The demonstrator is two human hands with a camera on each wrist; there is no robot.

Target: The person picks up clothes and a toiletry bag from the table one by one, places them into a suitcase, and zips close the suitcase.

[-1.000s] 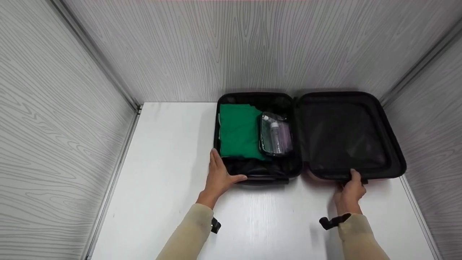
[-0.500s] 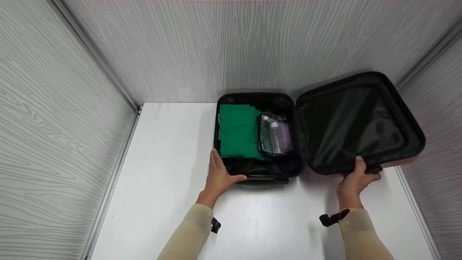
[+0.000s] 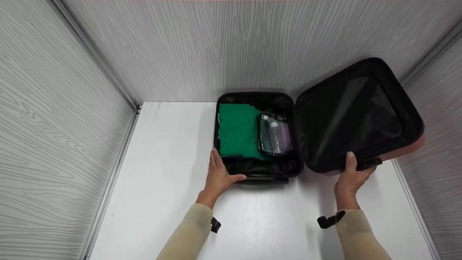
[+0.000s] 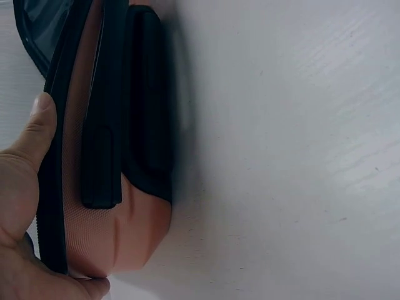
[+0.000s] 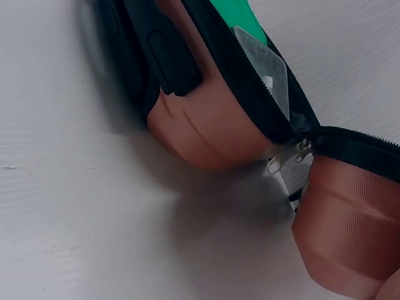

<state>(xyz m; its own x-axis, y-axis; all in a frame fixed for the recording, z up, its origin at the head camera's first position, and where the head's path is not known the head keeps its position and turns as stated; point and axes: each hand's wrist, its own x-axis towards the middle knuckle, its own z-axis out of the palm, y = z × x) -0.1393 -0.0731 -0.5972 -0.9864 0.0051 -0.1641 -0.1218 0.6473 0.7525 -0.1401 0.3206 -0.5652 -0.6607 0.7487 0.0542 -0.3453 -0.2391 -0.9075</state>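
An opened suitcase has its base (image 3: pixel 252 168) flat on the white table and its lid (image 3: pixel 346 122) tilted up at the right. Inside the base lie a folded green cloth (image 3: pixel 236 130) and a clear pouch (image 3: pixel 265 135) holding a bottle and something purple. My left hand (image 3: pixel 219 177) rests around the base's front left corner, fingers along the side, thumb on the front rim. With its thumb over the rim, my right hand (image 3: pixel 350 180) grips the lid's front edge; its other fingers are partly hidden behind. The right wrist view catches only a sliver of that hand (image 5: pixel 392 290).
Grey wood-grain panels (image 3: pixel 231 47) wall the table (image 3: pixel 166 144) at the back and both sides. A black handle (image 4: pixel 101 156) runs along the base's salmon-coloured front. Zipper pulls (image 5: pixel 275 165) hang near the hinge.
The lid has risen from lying flat to a slant, lifted by my right hand at its front edge. My left hand and the packed base have stayed in place.
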